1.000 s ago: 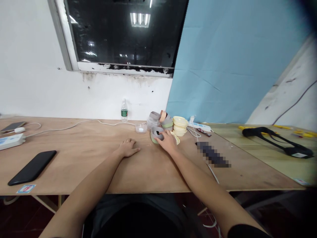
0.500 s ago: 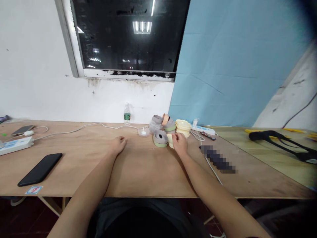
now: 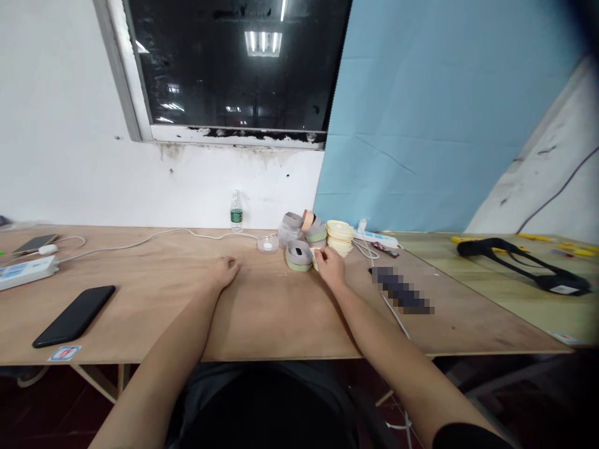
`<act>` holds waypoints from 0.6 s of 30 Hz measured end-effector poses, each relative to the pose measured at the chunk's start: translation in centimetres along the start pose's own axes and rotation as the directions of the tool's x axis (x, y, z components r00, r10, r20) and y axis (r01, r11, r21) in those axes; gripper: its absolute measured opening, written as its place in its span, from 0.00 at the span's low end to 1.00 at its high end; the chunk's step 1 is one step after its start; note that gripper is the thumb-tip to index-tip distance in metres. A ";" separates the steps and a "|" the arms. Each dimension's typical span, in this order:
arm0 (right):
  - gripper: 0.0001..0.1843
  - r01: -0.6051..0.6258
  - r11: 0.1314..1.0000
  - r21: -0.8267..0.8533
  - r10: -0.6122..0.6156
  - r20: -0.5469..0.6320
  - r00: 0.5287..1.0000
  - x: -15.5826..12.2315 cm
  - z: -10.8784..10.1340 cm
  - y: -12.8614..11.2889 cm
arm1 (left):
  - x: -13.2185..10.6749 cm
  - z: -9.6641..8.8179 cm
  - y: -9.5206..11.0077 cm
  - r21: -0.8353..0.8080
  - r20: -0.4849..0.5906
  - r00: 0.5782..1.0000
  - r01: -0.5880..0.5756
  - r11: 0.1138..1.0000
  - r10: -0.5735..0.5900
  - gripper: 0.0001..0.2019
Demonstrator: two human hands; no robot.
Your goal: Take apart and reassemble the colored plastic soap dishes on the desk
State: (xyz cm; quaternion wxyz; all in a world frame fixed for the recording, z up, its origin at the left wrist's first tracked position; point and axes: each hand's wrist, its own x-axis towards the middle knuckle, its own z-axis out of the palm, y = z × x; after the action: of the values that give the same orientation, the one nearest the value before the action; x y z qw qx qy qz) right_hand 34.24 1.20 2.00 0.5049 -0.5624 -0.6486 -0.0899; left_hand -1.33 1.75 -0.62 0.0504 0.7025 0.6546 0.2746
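My right hand (image 3: 329,267) is closed around a pale yellow round container (image 3: 315,257) on the plywood table (image 3: 262,312). Just left of it stands a grey container with a green base (image 3: 298,255). Behind them is a cluster of grey, green and peach containers (image 3: 304,227) and a stack of pale yellow ones (image 3: 339,237). My left hand (image 3: 225,271) rests on the table to the left, fingers curled loosely, holding nothing. A small clear dish (image 3: 267,244) sits between the two hands, further back.
A black phone (image 3: 73,316) lies at the front left, with a white power strip (image 3: 23,271) and another phone (image 3: 35,243) behind it. A water bottle (image 3: 236,211) stands by the wall. A white cable (image 3: 140,237) crosses the table. A black strap device (image 3: 524,265) lies at right.
My right hand has left the grey container and closed on the pale yellow one beside it. My left hand slid a little back and left. The camera view shifted slightly.
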 end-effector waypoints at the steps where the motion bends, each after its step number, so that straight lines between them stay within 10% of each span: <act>1: 0.17 0.004 1.000 0.004 -0.004 0.005 1.000 -0.1 0.0 -0.1 | 0.0 0.0 0.0 0.002 0.010 1.000 -0.003 1.000 0.003 0.23; 18: 0.18 0.079 0.996 0.028 -0.081 0.073 0.994 -0.2 0.4 -0.1 | 0.2 0.4 0.1 0.041 0.078 0.996 -0.056 0.998 0.053 0.27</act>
State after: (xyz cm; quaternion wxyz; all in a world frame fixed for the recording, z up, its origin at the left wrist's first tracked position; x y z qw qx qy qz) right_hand 33.90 1.35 1.69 0.4836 -0.5323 -0.6901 -0.0811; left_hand -1.03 2.01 -0.90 0.0527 0.7311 0.6385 0.2347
